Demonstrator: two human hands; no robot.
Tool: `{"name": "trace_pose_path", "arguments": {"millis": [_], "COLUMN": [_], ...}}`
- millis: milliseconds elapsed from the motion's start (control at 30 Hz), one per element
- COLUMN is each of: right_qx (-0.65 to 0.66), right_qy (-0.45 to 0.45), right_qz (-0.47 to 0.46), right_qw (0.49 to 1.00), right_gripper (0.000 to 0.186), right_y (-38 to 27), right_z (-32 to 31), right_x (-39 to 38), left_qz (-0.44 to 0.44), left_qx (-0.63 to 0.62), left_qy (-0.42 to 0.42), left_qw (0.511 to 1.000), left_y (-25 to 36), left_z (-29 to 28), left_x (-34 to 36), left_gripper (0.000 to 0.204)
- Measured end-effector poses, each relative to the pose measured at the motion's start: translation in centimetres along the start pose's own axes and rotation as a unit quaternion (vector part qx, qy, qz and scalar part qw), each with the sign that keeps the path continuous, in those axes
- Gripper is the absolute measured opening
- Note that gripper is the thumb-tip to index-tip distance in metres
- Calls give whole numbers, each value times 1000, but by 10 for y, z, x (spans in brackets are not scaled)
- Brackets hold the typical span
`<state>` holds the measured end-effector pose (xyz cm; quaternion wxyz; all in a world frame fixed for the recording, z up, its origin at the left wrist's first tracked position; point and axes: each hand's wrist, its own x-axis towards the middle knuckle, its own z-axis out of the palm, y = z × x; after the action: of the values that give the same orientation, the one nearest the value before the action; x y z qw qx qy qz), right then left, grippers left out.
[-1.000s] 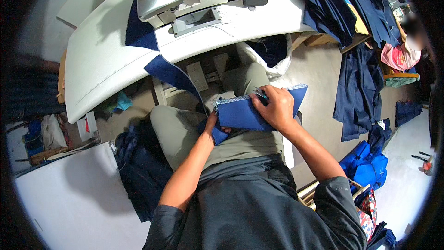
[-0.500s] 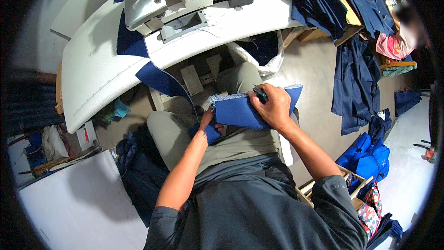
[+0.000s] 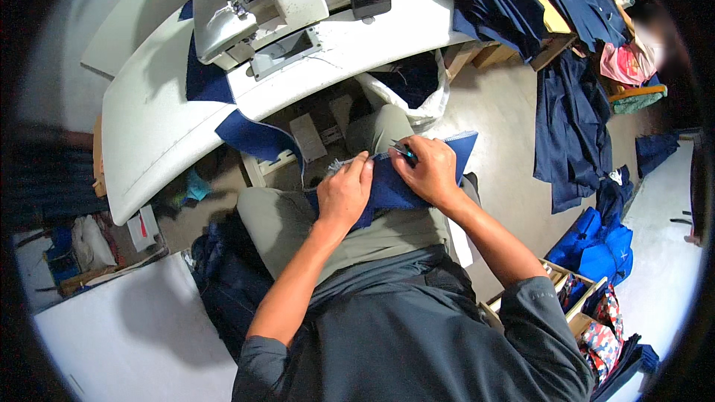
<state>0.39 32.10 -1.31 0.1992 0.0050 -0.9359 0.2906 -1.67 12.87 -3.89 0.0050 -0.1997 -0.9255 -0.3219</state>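
A stack of blue cloth pieces [image 3: 395,187] with overlocked, whitish edges lies across my lap. My left hand [image 3: 346,192] is closed on the left part of its upper edge, fingertips pinching beside loose white threads. At the same edge, my right hand [image 3: 428,170] is closed round a small dark pair of thread snips [image 3: 404,152], whose tips point up and left toward my left hand. The lower fingers of that hand are hidden against the cloth. From the table edge a blue strip of cloth [image 3: 257,138] hangs down toward my left knee.
A white overlock sewing machine [image 3: 298,7] stands on the curved white table [image 3: 160,130] ahead. Under the table sits a white sack [image 3: 430,110] of dark cloth. Navy garments [image 3: 572,130] hang at the right, above a blue bag [image 3: 596,249]. Another person [image 3: 633,59] sits far right.
My left hand has come up from under the cloth onto its upper edge, near my right hand. The snips have shifted slightly left, and the stack's left end is now covered.
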Motion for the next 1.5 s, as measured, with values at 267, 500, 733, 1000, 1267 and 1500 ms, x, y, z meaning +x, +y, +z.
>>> {"name": "trace_pose_path", "arguments": {"millis": [267,500,733,1000,1267,1500], "right_qx": [15,198,111,22,402,566], "right_qy": [42,37,-9,87,-28,-238], "right_qz": [301,440,377,281,363,360], "right_qw": [953,875,919,955,840,702], "right_gripper": [25,31,37,40,23,14], "right_y": [78,127,126,133,-18,-120], "right_z": [-2,24,9,-38,-86,-29], "right_x": [-8,-10,-6,-2,-26,-55], "left_qz": [17,-4,-25,-86,-93,-57], "left_qx": [-63,-80,-116,-185,-250,-267], "left_qy": [73,79,8,-29,5,-48], "left_qw": [995,994,993,978,964,961], "left_y": [-6,-10,-10,-10,5,27], "left_z": [29,36,15,-43,-133,-115], "left_x": [-3,-4,-8,-11,-42,-49], "left_gripper": [27,27,31,35,32,30]}}
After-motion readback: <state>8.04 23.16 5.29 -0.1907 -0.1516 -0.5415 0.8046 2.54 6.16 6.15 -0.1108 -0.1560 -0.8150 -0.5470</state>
